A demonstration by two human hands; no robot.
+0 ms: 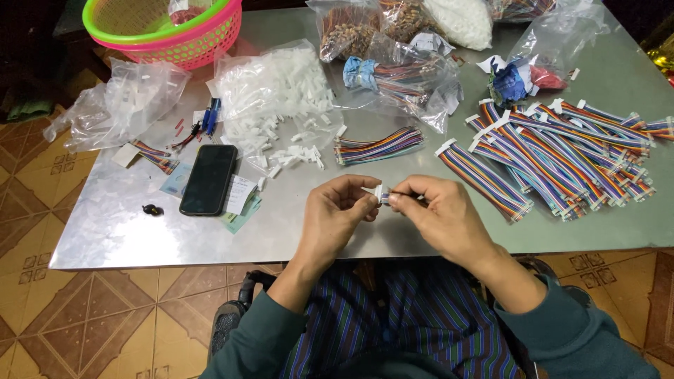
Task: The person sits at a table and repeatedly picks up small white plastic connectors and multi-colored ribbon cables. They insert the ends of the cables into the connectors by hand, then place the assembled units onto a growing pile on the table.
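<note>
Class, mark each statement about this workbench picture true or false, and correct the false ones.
1. Both hands pinch one small white connector. True: the left hand and right hand meet on the white connector.
2. The black phone stands upright. False: the black phone lies flat on the metal table.
3. The basket is blue. False: the basket is pink with a green rim.
4. Rainbow ribbon cables are piled at the table's right. True: the ribbon cables lie there.

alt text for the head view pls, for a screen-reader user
The left hand and right hand pinch a small white plastic connector together above a shiny metal table. Finished rainbow ribbon cables lie to the right, loose white connector housings and a black phone to the left.
</note>
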